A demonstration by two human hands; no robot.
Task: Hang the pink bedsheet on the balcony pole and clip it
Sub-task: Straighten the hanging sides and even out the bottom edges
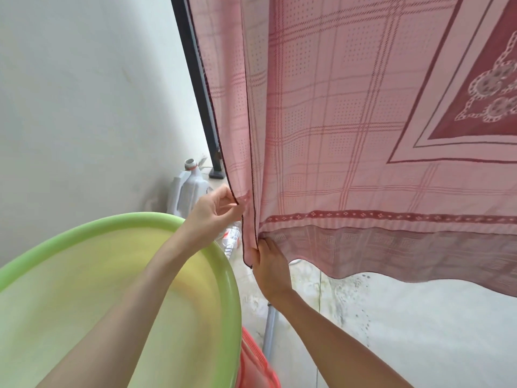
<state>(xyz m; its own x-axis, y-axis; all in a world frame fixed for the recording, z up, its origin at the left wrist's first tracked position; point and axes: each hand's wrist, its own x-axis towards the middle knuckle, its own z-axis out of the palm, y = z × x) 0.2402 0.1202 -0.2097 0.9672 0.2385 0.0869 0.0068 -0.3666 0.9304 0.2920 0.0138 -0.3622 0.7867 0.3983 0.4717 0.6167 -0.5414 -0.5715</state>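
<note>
From the head camera, the pink bedsheet (349, 135) is hanging down in front of the person, its top out of view. The left hand (212, 211) is pinching the sheet's dark-stitched side edge; just below it, the right hand (270, 268) is gripping the sheet's bottom corner. Left of the sheet, a green basin (120, 228) is sitting under the left arm, with a white jug (186, 189) behind.

Stained pale floor (419, 331) under white jug (186, 191), clear bottle (230, 239), grey pipe (270, 329).
</note>
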